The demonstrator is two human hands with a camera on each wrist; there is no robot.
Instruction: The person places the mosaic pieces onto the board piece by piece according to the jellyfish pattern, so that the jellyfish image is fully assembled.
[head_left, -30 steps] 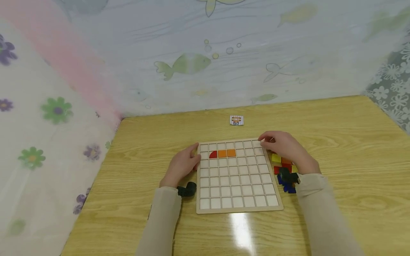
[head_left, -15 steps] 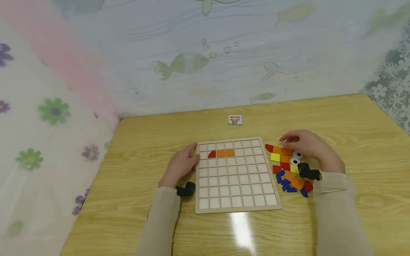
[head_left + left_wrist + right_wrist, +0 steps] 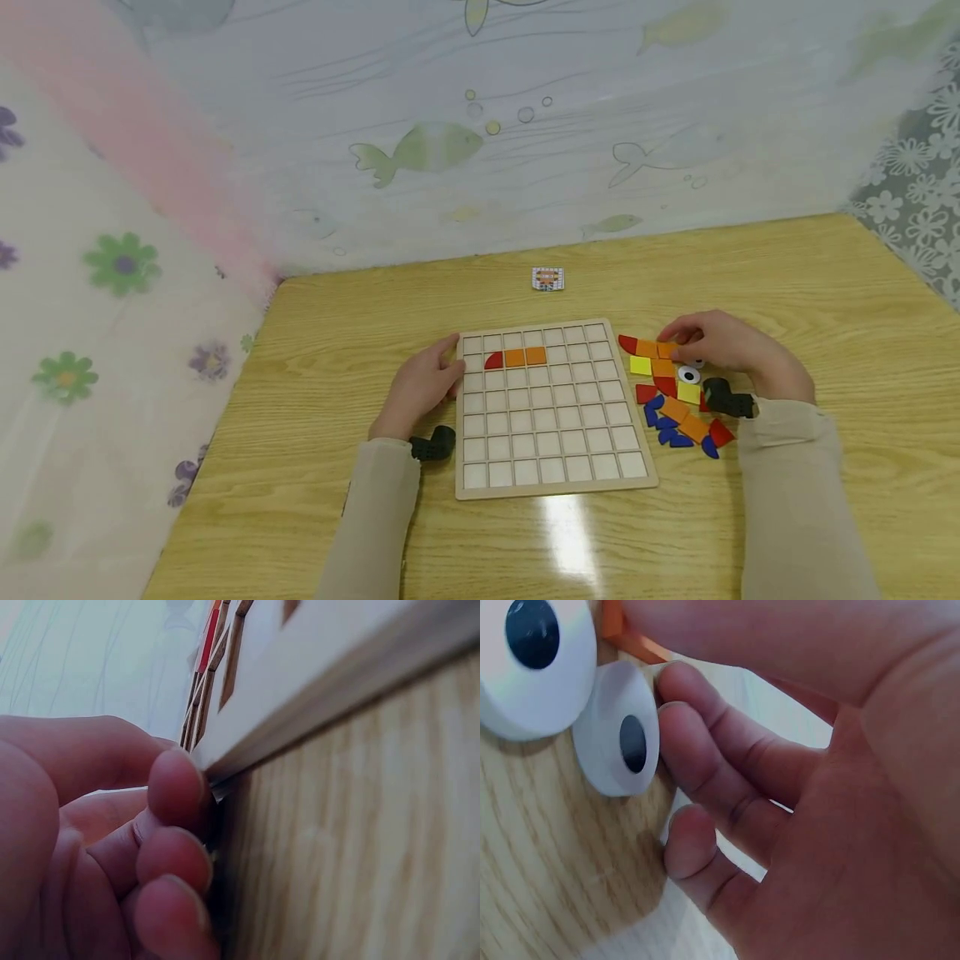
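My left hand [image 3: 423, 382] is at the upper left edge of a pale wooden grid board [image 3: 528, 479], thumb and index finger along its rim. In the left wrist view its curled fingertips [image 3: 176, 791] meet the board's side [image 3: 322, 697]. A red quarter-round tile [image 3: 493, 360] and two orange square tiles [image 3: 525, 357] lie in the board's second row. Right of the board, my right hand [image 3: 723, 342] pinches an orange square tile [image 3: 666, 350] at the pile's top; the right wrist view shows the thumb against its orange edge [image 3: 641, 645]. One eye tile [image 3: 619, 735] sits beside the fingers.
Several loose tiles lie right of the board: yellow squares [image 3: 641, 366], blue curved pieces [image 3: 681, 441], a red quarter-round [image 3: 722, 432] and another eye tile [image 3: 688, 375]. A small pattern card [image 3: 548, 279] lies behind the board. Walls with fish and flower prints border the wooden table [image 3: 375, 317].
My right hand has moved right from the board's upper right corner to the tile pile, and its thumb and fingers have come down on an orange tile. The left hand keeps its place.
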